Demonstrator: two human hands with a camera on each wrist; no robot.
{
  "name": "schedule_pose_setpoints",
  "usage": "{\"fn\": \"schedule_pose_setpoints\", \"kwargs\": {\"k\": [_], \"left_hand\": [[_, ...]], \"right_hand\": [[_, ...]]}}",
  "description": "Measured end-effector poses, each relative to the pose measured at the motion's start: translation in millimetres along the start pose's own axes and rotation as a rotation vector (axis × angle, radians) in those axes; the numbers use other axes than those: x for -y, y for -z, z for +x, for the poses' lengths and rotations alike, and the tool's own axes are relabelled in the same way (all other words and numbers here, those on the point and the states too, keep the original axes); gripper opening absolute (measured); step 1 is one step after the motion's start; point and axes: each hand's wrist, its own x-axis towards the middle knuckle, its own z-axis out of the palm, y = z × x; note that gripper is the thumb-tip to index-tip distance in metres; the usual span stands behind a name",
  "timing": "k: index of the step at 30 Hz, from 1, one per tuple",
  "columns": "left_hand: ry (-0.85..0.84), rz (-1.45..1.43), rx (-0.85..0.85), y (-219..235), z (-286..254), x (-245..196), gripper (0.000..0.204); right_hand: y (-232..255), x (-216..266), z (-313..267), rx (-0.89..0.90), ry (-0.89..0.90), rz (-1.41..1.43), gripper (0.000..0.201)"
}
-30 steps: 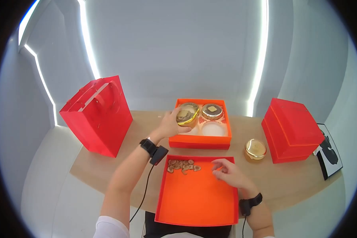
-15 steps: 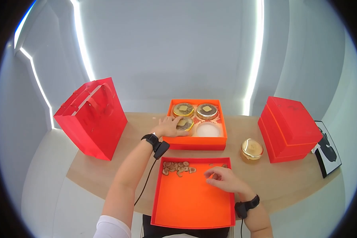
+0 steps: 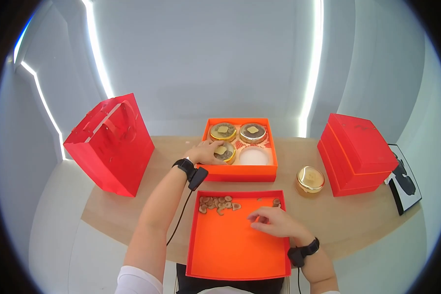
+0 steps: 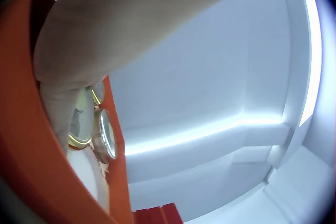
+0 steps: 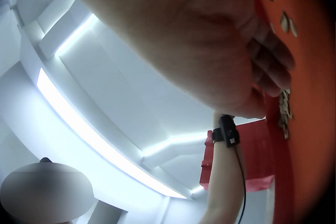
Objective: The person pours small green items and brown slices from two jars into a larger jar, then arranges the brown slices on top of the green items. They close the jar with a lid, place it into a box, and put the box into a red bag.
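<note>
An orange gift box (image 3: pixel 240 172) stands at the back middle of the table, with round compartments. My left hand (image 3: pixel 204 152) grips a clear round jar (image 3: pixel 225 153) with a gold rim, sitting in the front-left compartment. In the left wrist view, the thumb lies along this jar's (image 4: pixel 80 124) side. Two similar jars fill the back row: a gold-rimmed one (image 3: pixel 223 131) and a silver-rimmed one (image 3: pixel 253 132). The front-right compartment (image 3: pixel 254 157) shows a white round bottom. Over the red-edged orange tray (image 3: pixel 235 250), my right hand (image 3: pixel 274 223) hangs with loosely curled fingers, holding nothing.
Dried brown slices (image 3: pixel 213 203) lie in the tray's far-left corner, a few more (image 3: pixel 276 202) at the far right. A gold-lidded jar (image 3: pixel 310 180) stands right of the tray. A red paper bag (image 3: pixel 110 152) is left; red boxes (image 3: pixel 355 154) and a framed picture (image 3: pixel 406 181) are right.
My left hand has brought the jar from above the box down into the front-left compartment. The right hand has shifted slightly left and nearer, uncovering slices in the tray's far-right corner.
</note>
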Motion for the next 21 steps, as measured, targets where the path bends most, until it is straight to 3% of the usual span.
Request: {"fn": "schedule_pose_setpoints", "kwargs": {"k": [5,8,11,15,17,19,20,21], "left_hand": [[-0.034,-0.106,-0.075,-4.3,-1.8,-1.1,0.098],[-0.128,-0.067,-0.206,-8.4,-7.7,1.6,0.088],[-0.174,-0.208,-0.572,-6.9,-34.1,-4.7,0.074],[-0.221,-0.749,-0.414,1.2,-106.4,-24.1,0.034],[-0.225,-0.964,-0.307,-12.2,-151.0,-37.8,0.031],[-0.202,-0.972,-0.224,-27.4,-182.1,-46.1,0.031],[-0.186,-0.977,-0.186,-34.9,-190.7,-47.6,0.031],[-0.186,-0.997,-0.176,-42.6,-193.2,-46.4,0.033]], "right_hand": [[0.9,0.3,0.1,0.015,0.016,0.014,0.034],[4.0,-2.3,0.0,-0.001,0.019,0.002,0.031],[5.6,-20.0,3.8,-0.281,0.060,-0.031,0.027],[37.0,-18.2,-5.0,-0.656,-0.143,-0.121,0.034],[54.0,-42.3,-10.2,-0.860,-0.193,-0.331,0.047],[66.6,-60.4,-15.9,-0.990,-0.320,-0.609,0.064],[70.2,-69.0,-18.2,-1.045,-0.379,-0.751,0.073],[72.7,-77.5,-20.0,-0.994,-0.439,-0.712,0.080]]}}
